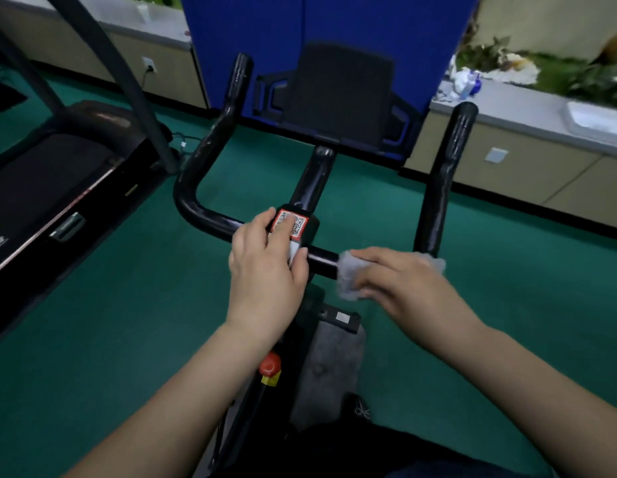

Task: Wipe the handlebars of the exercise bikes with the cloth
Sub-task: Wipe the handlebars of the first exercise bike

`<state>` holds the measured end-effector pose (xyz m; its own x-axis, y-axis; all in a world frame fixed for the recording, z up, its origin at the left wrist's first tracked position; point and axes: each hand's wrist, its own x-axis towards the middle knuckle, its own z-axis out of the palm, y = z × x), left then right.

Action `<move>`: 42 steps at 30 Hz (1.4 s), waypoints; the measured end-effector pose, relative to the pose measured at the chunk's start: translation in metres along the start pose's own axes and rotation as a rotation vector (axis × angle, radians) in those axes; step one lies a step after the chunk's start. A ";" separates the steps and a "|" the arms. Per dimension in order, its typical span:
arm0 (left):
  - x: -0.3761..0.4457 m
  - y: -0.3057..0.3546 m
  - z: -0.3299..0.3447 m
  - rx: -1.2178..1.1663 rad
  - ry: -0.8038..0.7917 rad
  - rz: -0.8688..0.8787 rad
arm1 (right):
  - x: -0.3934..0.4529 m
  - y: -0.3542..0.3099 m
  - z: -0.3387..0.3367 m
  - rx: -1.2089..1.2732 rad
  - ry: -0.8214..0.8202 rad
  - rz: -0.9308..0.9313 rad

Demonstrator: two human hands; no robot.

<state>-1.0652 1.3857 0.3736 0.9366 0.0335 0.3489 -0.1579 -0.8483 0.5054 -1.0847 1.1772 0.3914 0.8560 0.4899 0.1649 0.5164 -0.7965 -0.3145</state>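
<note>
A black exercise-bike handlebar [210,143] spans the middle of the head view, with two upright horns and a cross bar. My left hand [265,267] rests on the cross bar at the centre clamp, fingers over a red-and-white sticker [293,224]. My right hand [400,281] presses a grey cloth [350,277] around the right part of the cross bar, just below the right horn [445,174]. The cloth hides the bar under it.
A black console [338,94] stands behind the handlebar. A red knob [269,365] sits on the bike frame below my left wrist. A treadmill [58,188] stands to the left on the green floor. A counter [527,108] with clutter runs along the right.
</note>
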 end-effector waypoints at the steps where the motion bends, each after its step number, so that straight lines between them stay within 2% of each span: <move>1: 0.000 0.002 0.002 -0.003 0.011 -0.009 | -0.012 0.010 -0.008 0.000 0.014 0.015; 5: 0.003 0.010 0.007 0.013 0.053 -0.067 | -0.026 0.017 -0.008 0.016 0.183 0.153; 8: 0.011 0.014 0.010 0.069 0.099 -0.096 | 0.004 -0.012 0.016 -0.005 0.193 0.184; 11: 0.017 0.017 0.014 0.111 0.121 -0.122 | 0.013 -0.019 0.027 -0.031 0.161 0.089; 14: 0.017 0.018 0.019 0.127 0.142 -0.127 | -0.012 0.017 0.012 0.016 0.132 -0.072; 17: 0.016 0.018 0.022 0.136 0.165 -0.146 | -0.026 0.059 -0.013 0.099 0.174 -0.083; 19: 0.017 0.019 0.022 0.138 0.164 -0.159 | -0.019 0.080 -0.024 0.106 0.274 -0.002; 23: 0.017 0.019 0.021 0.140 0.177 -0.163 | 0.005 0.104 -0.045 0.321 0.587 0.490; 25: 0.017 0.019 0.022 0.138 0.194 -0.168 | 0.005 0.093 -0.048 0.422 0.714 0.612; 26: 0.017 0.019 0.022 0.138 0.203 -0.171 | 0.002 0.082 -0.046 0.438 0.706 0.614; 30: 0.017 0.018 0.024 0.139 0.218 -0.176 | -0.015 0.049 -0.012 0.363 0.461 0.478; 37: 0.019 0.019 0.022 0.141 0.202 -0.187 | 0.052 0.100 -0.041 0.397 0.605 0.624; 39: 0.019 0.019 0.021 0.147 0.197 -0.187 | 0.060 0.100 -0.043 0.420 0.639 0.688; 42: 0.019 0.018 0.021 0.157 0.200 -0.177 | 0.043 0.086 -0.025 0.462 0.652 0.669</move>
<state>-1.0434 1.3599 0.3725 0.8627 0.2783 0.4223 0.0673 -0.8908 0.4495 -1.0028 1.1212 0.3945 0.8816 -0.3974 0.2547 -0.0096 -0.5546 -0.8321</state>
